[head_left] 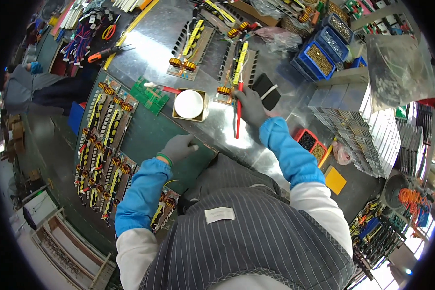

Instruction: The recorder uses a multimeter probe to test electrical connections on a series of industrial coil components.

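My right hand (252,107), in a grey glove, is closed at the fingertips round a long, thin red tool (238,118); its exact kind cannot be made out. It is at the near end of a circuit board (224,91) with yellow-wrapped parts and a copper coil. Beside that hand lies a black pad (267,93) with a white strip across it. My left hand (179,148), also gloved, hovers over the dark green mat (152,133) with its fingers curled and nothing visible in them. Between the hands and farther off stands a round white tub (188,105) in a square box.
A red-handled brush (166,89) lies by the tub, near a bare green circuit board (150,95). Assembled boards (101,154) fill the mat's left. Blue bins (319,58) of small parts, a red tray (310,143) and stacked metal plates (355,121) stand right. Another person (48,89) is far left.
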### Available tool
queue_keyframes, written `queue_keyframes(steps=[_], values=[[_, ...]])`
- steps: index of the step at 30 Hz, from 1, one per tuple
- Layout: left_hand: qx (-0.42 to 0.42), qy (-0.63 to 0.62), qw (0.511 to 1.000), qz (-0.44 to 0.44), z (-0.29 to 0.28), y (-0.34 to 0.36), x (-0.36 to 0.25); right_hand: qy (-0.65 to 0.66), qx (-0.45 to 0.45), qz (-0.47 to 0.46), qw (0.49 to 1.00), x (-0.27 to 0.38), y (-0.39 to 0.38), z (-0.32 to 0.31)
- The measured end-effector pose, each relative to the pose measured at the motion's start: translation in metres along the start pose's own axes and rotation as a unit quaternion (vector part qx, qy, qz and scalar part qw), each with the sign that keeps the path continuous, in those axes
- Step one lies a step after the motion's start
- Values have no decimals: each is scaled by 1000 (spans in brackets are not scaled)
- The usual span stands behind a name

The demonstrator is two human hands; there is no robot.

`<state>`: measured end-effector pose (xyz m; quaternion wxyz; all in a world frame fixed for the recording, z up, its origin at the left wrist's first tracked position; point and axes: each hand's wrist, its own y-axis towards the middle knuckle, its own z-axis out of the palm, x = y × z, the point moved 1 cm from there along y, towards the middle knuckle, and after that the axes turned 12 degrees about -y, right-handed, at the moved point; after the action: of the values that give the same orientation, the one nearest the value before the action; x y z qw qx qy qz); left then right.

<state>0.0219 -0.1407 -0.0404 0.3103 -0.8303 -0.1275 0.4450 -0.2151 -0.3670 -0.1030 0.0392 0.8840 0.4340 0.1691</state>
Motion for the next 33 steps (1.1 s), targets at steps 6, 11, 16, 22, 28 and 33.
queue_keyframes(steps=[6,11,16,22,28,33], values=[[-127,-69,984,103,41,51,-47,-9,16,4,1000,-16,-2,10],[-182,-106,969,130,55,86,-86,1,-2,15,1000,-47,-30,-3],[-203,-67,965,149,68,104,-114,-4,30,2,1000,-93,-77,-35],[-236,156,916,285,61,160,-162,9,58,-55,997,-102,-130,-81],[-96,443,796,402,74,229,-215,157,-108,102,976,-85,-172,-149],[-45,498,776,384,94,267,-207,132,-137,206,960,-83,-221,-184]])
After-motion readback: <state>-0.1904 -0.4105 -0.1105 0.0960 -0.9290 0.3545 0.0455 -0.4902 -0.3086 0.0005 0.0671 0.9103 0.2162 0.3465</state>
